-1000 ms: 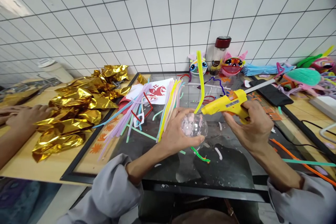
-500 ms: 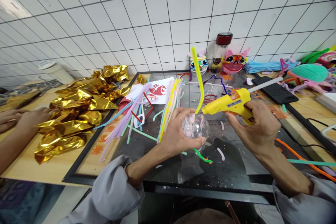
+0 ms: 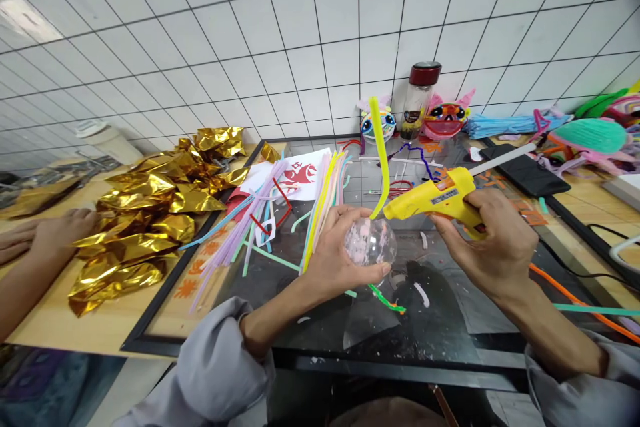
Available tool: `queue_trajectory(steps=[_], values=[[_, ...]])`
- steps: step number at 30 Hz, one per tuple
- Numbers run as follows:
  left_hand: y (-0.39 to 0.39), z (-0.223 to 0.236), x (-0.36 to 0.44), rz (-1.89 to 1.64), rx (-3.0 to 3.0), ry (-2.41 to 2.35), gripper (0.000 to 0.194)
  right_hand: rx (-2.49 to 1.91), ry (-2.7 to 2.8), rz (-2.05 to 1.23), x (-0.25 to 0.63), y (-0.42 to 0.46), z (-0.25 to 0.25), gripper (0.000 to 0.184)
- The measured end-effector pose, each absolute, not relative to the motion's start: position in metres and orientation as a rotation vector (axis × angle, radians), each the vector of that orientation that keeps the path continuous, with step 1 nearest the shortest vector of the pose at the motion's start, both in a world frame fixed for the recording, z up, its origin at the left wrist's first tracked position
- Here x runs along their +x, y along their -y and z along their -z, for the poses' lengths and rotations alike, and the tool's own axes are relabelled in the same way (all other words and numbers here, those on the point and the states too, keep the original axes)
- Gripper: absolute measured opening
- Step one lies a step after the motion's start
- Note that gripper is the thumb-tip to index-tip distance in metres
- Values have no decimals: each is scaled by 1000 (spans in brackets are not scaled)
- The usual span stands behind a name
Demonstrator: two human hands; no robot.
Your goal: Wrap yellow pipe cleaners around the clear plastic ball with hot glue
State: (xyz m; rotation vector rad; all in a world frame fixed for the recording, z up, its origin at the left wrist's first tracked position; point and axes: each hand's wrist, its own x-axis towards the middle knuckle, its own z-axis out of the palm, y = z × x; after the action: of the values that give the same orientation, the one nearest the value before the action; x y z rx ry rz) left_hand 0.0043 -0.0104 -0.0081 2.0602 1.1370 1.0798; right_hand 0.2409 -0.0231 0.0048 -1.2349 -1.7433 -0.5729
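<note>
A clear plastic ball (image 3: 373, 243) with whitish-pink patches is gripped from the left by my left hand (image 3: 334, 250), fingers behind it and thumb along its near side. From the top of the ball rises a bent yellow pipe cleaner (image 3: 381, 153); its lower end is near my left fingertips, and I cannot tell whether they touch it. My right hand (image 3: 495, 240) is wrapped round the handle of a yellow hot glue gun (image 3: 435, 197). Its nozzle points left, close to the ball's top and the pipe cleaner's base. A white glue stick (image 3: 505, 159) sticks out of its back.
Bundled pastel pipe cleaners (image 3: 325, 193) lie left of the ball, past them crumpled gold foil (image 3: 150, 203). At far left rests another person's hand (image 3: 60, 233). A red-lidded bottle (image 3: 421, 100) and decorated faces (image 3: 445, 120) stand by the wall. A black pouch (image 3: 533, 170) lies right.
The view has shifted slightly. The yellow pipe cleaner's top leans a little farther right and lower. Both hands keep their holds, with the glue gun still beside the ball.
</note>
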Motion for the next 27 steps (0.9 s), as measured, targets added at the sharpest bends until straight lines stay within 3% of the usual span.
queue_trajectory(steps=[27], values=[[11,6,4,-1101,2068,-1112,71,-1176,1755,645,240,26,-7,17]])
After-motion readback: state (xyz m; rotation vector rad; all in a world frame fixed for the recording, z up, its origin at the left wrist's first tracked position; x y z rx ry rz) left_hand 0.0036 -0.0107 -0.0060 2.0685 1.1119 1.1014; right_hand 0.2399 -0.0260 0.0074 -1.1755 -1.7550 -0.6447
